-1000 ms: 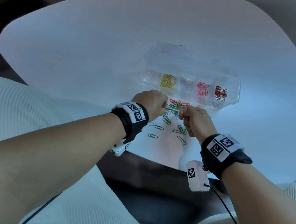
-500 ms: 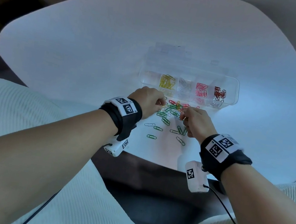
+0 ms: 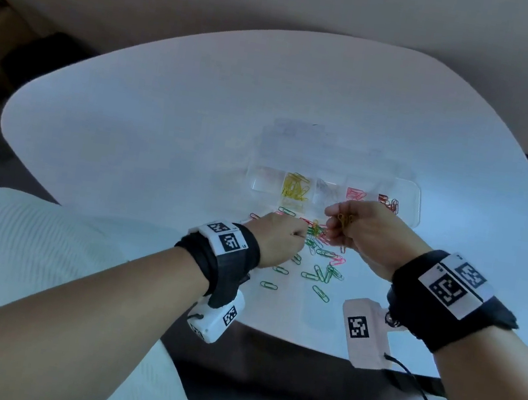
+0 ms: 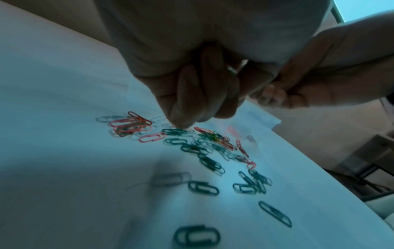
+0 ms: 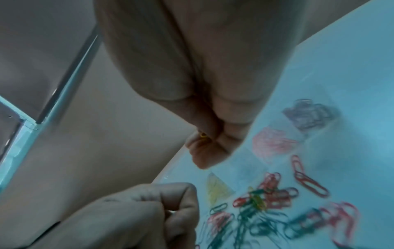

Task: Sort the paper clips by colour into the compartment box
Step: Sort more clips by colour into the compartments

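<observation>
My right hand point(image 3: 377, 237) is raised above the table point(image 3: 162, 136), fingers curled, pinching a few yellow clips point(image 3: 344, 219) between thumb and fingertips; the right wrist cam shows a bit of yellow point(image 5: 203, 135) tucked in the grip. It sits just in front of the box point(image 3: 408, 187), over the near wall by the pink and red compartments. My left hand point(image 3: 275, 241) is lower, at the left edge of the loose pile point(image 3: 318, 242), fingers curled tight w/ fingertips point(image 4: 181, 123) down at the table next to a green clip. The left wrist cam shows a thin glint between thumb and finger, too blurred to say if it's a clip, so I can't tell whether that hand holds anything.

Pile lies between and just under both hands: mostly green, some pink and red, one yellow near the middle. A few green clips point(image 3: 320, 293) are strewn nearer me, apart from the pile.

Box is beyond the hands, clear plastic, one row of compartments. L to R: first looks bare, then yellow point(image 3: 295, 186), pale/clear ones, pink point(image 3: 356, 193), red point(image 3: 390, 203). Lid lies open behind it, hard to make out.
</observation>
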`<state>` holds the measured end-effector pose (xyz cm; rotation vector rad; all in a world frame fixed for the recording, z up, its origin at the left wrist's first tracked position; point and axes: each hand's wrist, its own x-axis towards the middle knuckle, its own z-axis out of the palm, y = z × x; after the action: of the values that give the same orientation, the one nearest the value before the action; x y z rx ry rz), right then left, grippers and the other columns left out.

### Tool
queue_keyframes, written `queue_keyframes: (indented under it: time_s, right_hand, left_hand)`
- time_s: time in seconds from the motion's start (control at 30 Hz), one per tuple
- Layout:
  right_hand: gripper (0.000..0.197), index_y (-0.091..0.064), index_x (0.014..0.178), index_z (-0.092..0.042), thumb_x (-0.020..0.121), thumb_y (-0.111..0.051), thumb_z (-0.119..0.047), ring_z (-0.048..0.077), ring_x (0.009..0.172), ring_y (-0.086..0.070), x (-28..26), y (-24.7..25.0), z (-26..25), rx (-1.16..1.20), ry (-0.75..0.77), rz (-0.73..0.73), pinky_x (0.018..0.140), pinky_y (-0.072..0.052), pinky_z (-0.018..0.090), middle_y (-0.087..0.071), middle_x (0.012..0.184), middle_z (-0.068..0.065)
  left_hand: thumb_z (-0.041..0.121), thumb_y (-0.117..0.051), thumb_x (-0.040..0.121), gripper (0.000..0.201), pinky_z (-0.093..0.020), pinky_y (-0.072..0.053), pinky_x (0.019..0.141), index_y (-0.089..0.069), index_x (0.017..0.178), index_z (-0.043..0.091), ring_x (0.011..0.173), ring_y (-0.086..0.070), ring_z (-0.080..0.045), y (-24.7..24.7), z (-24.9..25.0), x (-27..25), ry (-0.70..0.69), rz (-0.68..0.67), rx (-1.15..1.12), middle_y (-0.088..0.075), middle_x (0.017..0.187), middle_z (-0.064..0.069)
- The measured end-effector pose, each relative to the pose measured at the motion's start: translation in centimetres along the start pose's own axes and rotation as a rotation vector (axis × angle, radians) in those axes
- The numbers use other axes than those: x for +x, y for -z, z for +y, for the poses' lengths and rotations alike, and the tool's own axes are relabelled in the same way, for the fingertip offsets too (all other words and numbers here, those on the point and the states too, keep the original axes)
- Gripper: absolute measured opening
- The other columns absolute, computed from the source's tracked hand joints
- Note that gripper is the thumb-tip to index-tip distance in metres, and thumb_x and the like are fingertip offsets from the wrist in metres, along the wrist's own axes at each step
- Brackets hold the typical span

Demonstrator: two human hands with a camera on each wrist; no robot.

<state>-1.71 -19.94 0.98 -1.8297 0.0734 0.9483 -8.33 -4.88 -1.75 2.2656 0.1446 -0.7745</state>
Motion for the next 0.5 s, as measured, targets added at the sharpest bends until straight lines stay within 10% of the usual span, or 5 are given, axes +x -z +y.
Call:
queue_keyframes:
  time_s: [0.23,0.3,0.5]
  right_hand:
    - [0.026,-0.058,0.103,0.015,0.092,-0.035,0.019,0.029,0.071,-0.056,3.2,-3.1,-3.1,0.105,0.127,0.118,0.070,-0.057,0.026,-0.056,0.078,0.018]
    - [0.030,-0.064,0.110,0.004,0.090,-0.043,0.010,0.029,0.087,-0.063,5.1,-3.8,-3.0,-0.131,0.165,0.173,0.091,-0.054,0.042,-0.066,0.093,0.016]
    - [0.030,-0.056,0.106,-0.021,0.089,-0.041,-0.001,0.016,0.104,-0.050,6.0,-4.1,-3.2,-0.520,0.110,0.126,0.090,-0.040,0.029,-0.053,0.113,0.001]
  left_hand:
    - [0.015,-0.045,0.087,0.025,-0.028,-0.036,0.058,-0.058,0.067,0.006,0.066,-0.047,-0.023,3.5,0.4,0.2,0.062,0.131,-0.036,-0.055,0.070,-0.006]
    - [0.015,-0.047,0.085,0.024,-0.027,-0.041,0.059,-0.064,0.076,0.001,0.064,-0.051,-0.023,4.7,0.4,0.3,0.097,0.194,-0.004,-0.061,0.075,-0.010]
    - [0.015,-0.048,0.087,0.018,-0.028,-0.047,0.069,-0.065,0.083,0.015,0.082,-0.061,-0.023,7.7,1.6,1.7,0.113,0.406,0.110,-0.066,0.089,-0.003]
